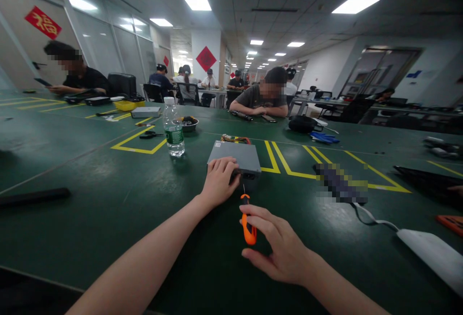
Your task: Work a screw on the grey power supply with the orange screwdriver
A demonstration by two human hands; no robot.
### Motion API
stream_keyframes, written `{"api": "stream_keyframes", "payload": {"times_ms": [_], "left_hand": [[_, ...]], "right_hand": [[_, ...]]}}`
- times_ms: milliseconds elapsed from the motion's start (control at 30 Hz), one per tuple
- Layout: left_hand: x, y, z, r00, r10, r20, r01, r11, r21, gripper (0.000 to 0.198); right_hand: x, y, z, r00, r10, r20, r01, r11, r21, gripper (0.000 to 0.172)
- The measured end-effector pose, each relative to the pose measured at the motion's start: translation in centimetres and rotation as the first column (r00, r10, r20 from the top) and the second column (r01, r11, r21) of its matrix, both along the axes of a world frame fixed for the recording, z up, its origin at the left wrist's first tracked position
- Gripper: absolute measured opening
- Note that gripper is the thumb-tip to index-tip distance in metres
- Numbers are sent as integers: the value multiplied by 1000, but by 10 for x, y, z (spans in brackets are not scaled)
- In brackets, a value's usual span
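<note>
Head view, my left hand (pixel 220 183) grasped the power supply unit (pixel 237 153), hiding its near-left corner, my right hand (pixel 280 242) touched a screwdriver (pixel 249 232), whether gripped I couldn't tell.

This looks like an open-plan office with a hardware workshop set up in it. Square white ceiling light panels (pixel 197 3) run deep into the room, tall framed glass partitions (pixel 92 40) stand at the left, and seated people (pixel 161 82) with black office chairs (pixel 188 94) gather around long pale tables (pixel 219 91) beyond the far edge of the broad green table (pixel 126 238). Yellow tape outlines (pixel 133 150) mark off workstations on its top, and an orange-and-black screwdriver (pixel 249 237) beside a grey metal box (pixel 235 153) shows bench work.
</note>
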State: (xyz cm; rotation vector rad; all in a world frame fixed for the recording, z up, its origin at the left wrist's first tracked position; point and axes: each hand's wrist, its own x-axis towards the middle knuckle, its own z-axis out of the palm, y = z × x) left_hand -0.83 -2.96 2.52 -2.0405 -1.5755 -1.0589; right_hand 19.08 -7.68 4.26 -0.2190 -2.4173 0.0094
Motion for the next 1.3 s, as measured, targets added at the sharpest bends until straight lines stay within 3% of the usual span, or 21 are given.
{"api": "stream_keyframes", "payload": {"times_ms": [167, 333, 500, 633, 733, 867, 1000, 1100, 1300], "left_hand": [[1, 0, 1, 1000, -3, 7, 3, 1000, 0, 18], [0, 0, 1, 1000, -2, 5, 2, 1000, 0, 18], [1, 0, 0, 1000, 3, 2, -3, 1000, 0, 18], [1, 1, -1, 1000, 2, 5, -2, 1000, 8, 18], [1, 0, 0, 1000, -1, 8, 1, 1000, 10, 17], [1, 0, 0, 1000, -1, 4, 1, 1000, 4, 18], [0, 0, -1, 1000, -1, 4, 1, 1000, 3, 17], [1, 0, -1, 1000, 2, 9, -2, 1000, 3, 17], [1, 0, 0, 1000, -4, 9, 4, 1000, 2, 17]], "right_hand": [[0, -2, 4, 998, -31, 52, 26, 995, 91, 29], [-3, -1, 0, 999, -7, -36, 10, 998, 62, 23], [0, -1, 0, 1000, 19, 16, -18, 1000, -20, 34], [-1, -1, 4, 996, -8, 86, 1, 997, 72, 30], [-3, 0, 2, 1000, -12, 6, 11, 993, 115, 25], [-3, 0, -1, 998, 4, -68, 1, 997, 79, 24], [-1, -2, 3, 1000, 12, -3, -12, 1000, 2, 31], [-1, -3, 5, 998, -4, 69, 0, 998, 59, 30], [-6, -2, -2, 1000, 9, 2, -9, 995, 100, 24]]}}
